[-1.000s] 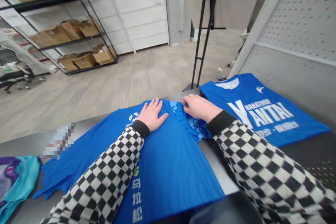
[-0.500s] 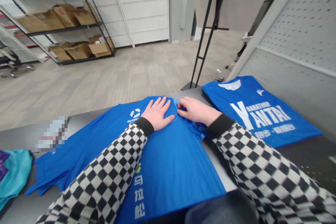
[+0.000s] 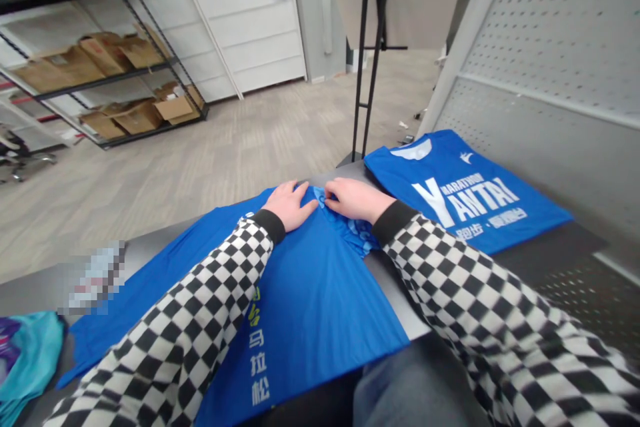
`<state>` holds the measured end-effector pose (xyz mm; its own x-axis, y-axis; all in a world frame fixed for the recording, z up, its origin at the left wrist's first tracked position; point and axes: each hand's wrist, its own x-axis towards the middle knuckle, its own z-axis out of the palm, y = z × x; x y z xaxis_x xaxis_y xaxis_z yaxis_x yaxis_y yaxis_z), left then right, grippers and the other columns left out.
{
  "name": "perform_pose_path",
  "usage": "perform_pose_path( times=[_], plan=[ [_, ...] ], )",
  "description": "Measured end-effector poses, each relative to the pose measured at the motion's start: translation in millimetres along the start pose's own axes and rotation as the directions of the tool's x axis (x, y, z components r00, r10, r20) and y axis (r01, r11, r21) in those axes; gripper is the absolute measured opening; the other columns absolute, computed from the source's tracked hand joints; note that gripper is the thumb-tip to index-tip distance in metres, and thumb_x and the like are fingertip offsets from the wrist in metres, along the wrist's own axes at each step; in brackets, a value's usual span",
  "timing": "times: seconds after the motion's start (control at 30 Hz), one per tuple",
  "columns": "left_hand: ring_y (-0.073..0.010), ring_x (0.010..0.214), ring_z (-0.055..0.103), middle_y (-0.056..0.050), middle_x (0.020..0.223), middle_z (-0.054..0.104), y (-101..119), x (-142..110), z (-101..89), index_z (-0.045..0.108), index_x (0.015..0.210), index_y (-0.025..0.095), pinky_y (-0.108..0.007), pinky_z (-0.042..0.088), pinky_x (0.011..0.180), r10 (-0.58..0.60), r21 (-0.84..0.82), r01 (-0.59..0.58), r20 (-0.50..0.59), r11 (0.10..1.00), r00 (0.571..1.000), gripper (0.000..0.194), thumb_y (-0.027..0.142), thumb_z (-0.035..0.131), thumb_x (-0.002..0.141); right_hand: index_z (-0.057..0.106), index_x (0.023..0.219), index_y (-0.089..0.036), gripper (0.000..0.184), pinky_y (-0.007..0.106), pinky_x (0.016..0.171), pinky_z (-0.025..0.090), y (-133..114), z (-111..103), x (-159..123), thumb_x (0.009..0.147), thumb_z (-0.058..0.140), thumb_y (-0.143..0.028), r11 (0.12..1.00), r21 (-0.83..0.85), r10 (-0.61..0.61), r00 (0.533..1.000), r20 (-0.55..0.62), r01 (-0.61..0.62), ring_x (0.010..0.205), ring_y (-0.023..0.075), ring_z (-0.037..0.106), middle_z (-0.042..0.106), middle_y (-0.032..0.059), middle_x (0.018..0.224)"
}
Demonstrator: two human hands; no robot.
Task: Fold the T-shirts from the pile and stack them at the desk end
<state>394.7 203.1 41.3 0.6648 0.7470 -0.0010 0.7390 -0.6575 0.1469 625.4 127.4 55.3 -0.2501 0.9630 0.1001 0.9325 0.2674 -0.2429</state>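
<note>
well, we pressed our left hand [image 3: 290,205] flat on the blue shirt [image 3: 305,300] on the table [image 3: 395,287], fingers [image 3: 300,189] spread wide, and our right hand [image 3: 356,200] pinched a fold [image 3: 354,232] between narrowed fingers [image 3: 331,195], so the cloth lay taut.

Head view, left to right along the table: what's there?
Teal-and-purple garment → left hand → right hand → blue YANTAI marathon T-shirt

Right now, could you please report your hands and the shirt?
Left hand flat on blue marathon T-shirt; right hand on its bunched fold; second blue T-shirt to the right.
</note>
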Motion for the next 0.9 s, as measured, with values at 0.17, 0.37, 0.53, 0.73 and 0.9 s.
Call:
perform_pose_path(
  times=[0.17,0.37,0.53,0.73,0.9],
  plan=[
    [-0.0423,0.177,0.021,-0.018,0.190,0.023,4,0,14.3,0.033,0.183,0.020,-0.066,0.019,0.142,-0.022,0.040,0.022,0.005,0.999,1.000,0.089,0.075,0.037,0.113,0.075,0.115,-0.019,0.020,0.033,0.082,0.045,2,2,2,0.111,0.065,-0.036,1.000,-0.018,0.005,1.000,-0.009,-0.006,0.096,0.0255,0.072,0.076,0.0115,0.110],
    [-0.0373,0.176,0.026,-0.019,0.187,0.032,6,-4,3.8,0.043,0.178,0.017,-0.066,0.018,0.143,0.011,0.003,-0.011,-0.153,1.000,0.988,0.071,0.054,0.039,0.117,0.075,0.117,-0.019,0.030,0.035,0.090,0.049,4,5,7,0.112,0.066,-0.047,0.999,-0.019,0.040,0.999,-0.036,-0.041,0.106,0.0295,0.074,0.076,0.0155,0.120],
    [-0.0296,0.168,0.046,-0.014,0.175,0.056,-1,-88,-22.0,0.055,0.168,0.023,-0.061,0.017,0.145,0.082,-0.053,-0.112,-0.399,0.992,0.913,0.057,0.040,0.043,0.115,0.076,0.122,-0.017,0.034,0.037,0.095,0.051,6,6,7,0.111,0.066,-0.048,1.000,-0.005,0.025,0.999,-0.047,-0.026,0.111,0.0325,0.074,0.077,0.0182,0.125],
    [-0.0315,0.154,0.062,-0.010,0.160,0.071,-53,-299,-48.2,0.067,0.153,0.029,-0.060,0.037,0.139,-0.149,-0.134,0.107,-0.360,0.985,0.921,0.044,0.043,0.053,0.114,0.077,0.112,-0.018,0.031,0.037,0.092,0.052,4,6,6,0.110,0.066,-0.047,1.000,-0.010,0.023,0.998,-0.058,-0.023,0.101,0.0289,0.073,0.078,0.0157,0.116],
    [-0.0341,0.140,0.072,-0.006,0.144,0.079,-65,-448,-33.9,0.072,0.143,0.034,-0.060,0.053,0.128,-0.651,-0.343,0.553,-0.419,0.759,0.633,0.039,0.050,0.057,0.111,0.079,0.107,-0.018,0.032,0.039,0.097,0.053,11,11,8,0.111,0.065,-0.047,0.999,-0.036,0.001,0.997,-0.081,-0.004,0.097,0.0255,0.068,0.077,0.0131,0.109]
  ],
)
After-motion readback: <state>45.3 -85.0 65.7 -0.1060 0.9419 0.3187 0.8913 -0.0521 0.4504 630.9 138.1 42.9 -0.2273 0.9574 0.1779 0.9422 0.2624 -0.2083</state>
